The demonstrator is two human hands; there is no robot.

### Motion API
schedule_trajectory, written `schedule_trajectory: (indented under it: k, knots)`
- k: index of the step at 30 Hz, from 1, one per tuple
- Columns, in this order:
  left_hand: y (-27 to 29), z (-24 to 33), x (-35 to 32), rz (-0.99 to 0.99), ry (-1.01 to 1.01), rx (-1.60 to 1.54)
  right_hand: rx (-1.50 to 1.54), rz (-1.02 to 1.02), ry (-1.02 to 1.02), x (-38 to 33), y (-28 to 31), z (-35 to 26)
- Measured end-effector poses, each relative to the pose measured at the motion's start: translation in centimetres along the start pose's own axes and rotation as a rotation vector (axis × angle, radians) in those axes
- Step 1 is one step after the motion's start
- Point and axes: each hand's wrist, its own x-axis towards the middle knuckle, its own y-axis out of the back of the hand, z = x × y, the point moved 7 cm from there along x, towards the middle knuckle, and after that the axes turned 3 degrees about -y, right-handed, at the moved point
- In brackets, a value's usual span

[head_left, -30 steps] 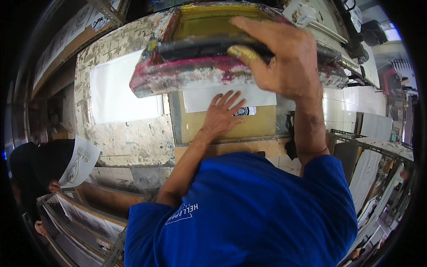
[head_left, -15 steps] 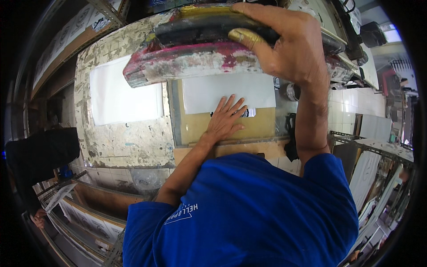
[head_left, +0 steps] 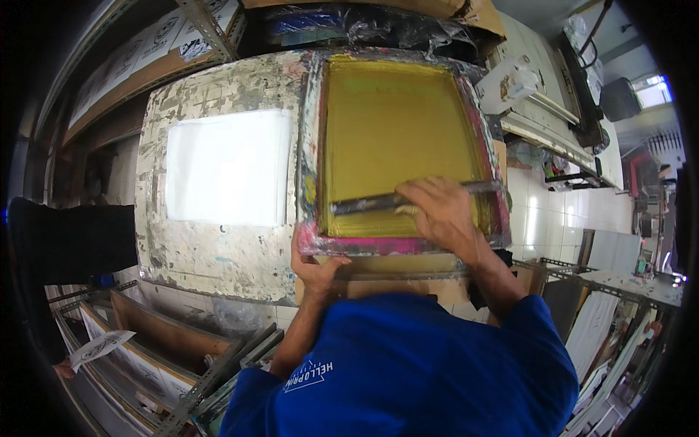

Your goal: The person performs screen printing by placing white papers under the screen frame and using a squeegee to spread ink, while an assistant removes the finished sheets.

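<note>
One dark squeegee (head_left: 364, 204) sits over the near part of the yellow screen (head_left: 397, 124), long axis running left to right, left end angled slightly toward the person. Right hand (head_left: 440, 211) is clamped on it; left hand (head_left: 317, 273) is at the frame's (head_left: 310, 138) near left corner, fingers partly hidden, so can't tell if it's gripping. Half a second ago the frame was tipped up; now it's lowered.

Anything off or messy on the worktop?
No spill stands out. The screen frame is blotched pink and white, and the worktop patchily stained: messy, probably old ink. The squeegee slants in the right hand.
</note>
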Motion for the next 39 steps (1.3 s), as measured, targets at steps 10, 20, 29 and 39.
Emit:
schedule_trajectory:
  k: [10, 20, 29, 39]
  knots:
    - [2.1, -7.0, -1.9, -0.131, 0.082, 0.053, -0.047, 0.29, -0.084, 17.0, -6.3, 19.8]
    - [2.0, -6.5, -1.7, -0.103, 0.082, 0.138, -0.158, 0.167, 0.008, 19.6, -9.9, 23.1]
    - [0.9, -3.6, -0.8, -0.155, -0.029, 0.249, -0.16, 0.178, -0.083, 4.8, -8.9, 11.2]
    - [1.2, -2.3, -0.6, -0.13, -0.255, 0.518, 0.05, 0.05, -0.169, -5.7, -5.3, -0.7]
